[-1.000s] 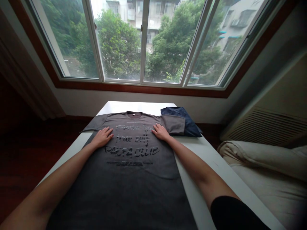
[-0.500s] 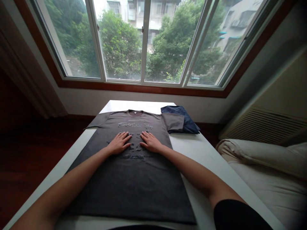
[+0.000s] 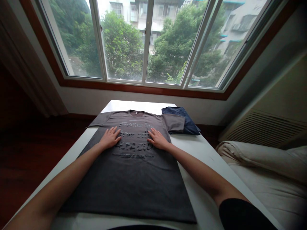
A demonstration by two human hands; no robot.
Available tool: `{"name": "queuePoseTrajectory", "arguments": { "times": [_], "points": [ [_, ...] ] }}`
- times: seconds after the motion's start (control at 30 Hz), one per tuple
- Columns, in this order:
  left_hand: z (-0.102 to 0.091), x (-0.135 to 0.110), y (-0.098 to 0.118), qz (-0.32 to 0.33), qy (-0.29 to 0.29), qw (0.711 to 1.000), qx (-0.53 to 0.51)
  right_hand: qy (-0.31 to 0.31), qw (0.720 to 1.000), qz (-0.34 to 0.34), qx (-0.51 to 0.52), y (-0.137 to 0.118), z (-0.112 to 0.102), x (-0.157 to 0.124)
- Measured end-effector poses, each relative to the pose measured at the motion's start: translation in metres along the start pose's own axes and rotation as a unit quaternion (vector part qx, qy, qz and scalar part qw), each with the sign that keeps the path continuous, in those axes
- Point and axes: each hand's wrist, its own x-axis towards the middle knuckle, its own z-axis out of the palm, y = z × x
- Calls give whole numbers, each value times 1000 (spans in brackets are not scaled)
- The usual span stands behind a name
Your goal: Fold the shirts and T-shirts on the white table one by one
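Observation:
A dark grey T-shirt [image 3: 129,182] with raised dark lettering on its chest lies spread out, face up, its collar toward the window. My left hand [image 3: 110,138] rests flat on the left side of the chest, fingers stretched out and pointing away from me. On the other side of the lettering, my right hand [image 3: 157,139] lies palm down with its fingers apart. Neither hand grips the cloth. The shirt's right sleeve lies over part of a folded navy garment [image 3: 190,123] at the far right corner of the table.
The white table [image 3: 192,150] stands below a wide window [image 3: 145,57] with a brown frame. A cream padded cushion or bedding [image 3: 268,163] lies to the right, near a slatted panel [image 3: 256,127]. A curtain [image 3: 35,73] hangs at the left above the dark red floor [image 3: 21,153].
My hands have slid apart across the chest, the left one to the left and the right one to the right. More of the lettering between them now shows.

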Motion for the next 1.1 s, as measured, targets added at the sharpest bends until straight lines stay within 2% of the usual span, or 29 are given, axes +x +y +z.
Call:
{"name": "queuePoseTrajectory", "arguments": {
  "times": [0.07, 0.13, 0.23, 0.3, 0.4, 0.57, 0.67, 0.77, 0.87, 0.93, 1.1],
  "points": [
    [3, 14, 30, 48, 10, 999, -20, -2, 999, -49, 6, -31, 3, 20],
    [8, 29, 51, 58, 12, 998, -33, -4, 998, -69, 11, -56, 8, 37],
    [14, 49, 54, 32, 4, 999, -37, -4, 998, -65, 14, -67, 13, 52],
    [16, 59, 38, -6, -3, 999, -36, -9, 998, -60, 13, -59, 13, 52],
    [14, 65, 1, -70, -11, 997, -30, -15, 999, -48, 11, -35, 11, 44],
    [13, 60, -56, -136, -9, 991, -9, -14, 1000, -8, 2, -2, 7, 21],
    [14, 53, -75, -143, 1, 990, 3, -13, 1000, 11, -6, 19, 5, 5],
    [16, 48, -82, -149, 11, 989, 4, -12, 999, 33, -23, 44, 2, -8],
    [16, 48, -78, -155, 31, 987, 13, -8, 998, 53, -37, 59, -1, -8],
    [14, 54, -68, -151, 48, 987, 22, -4, 998, 58, -33, 55, 0, 3],
    [14, 84, -11, -72, 41, 997, -11, 4, 1000, -11, -8, 7, 6, 57]
  ]
}}
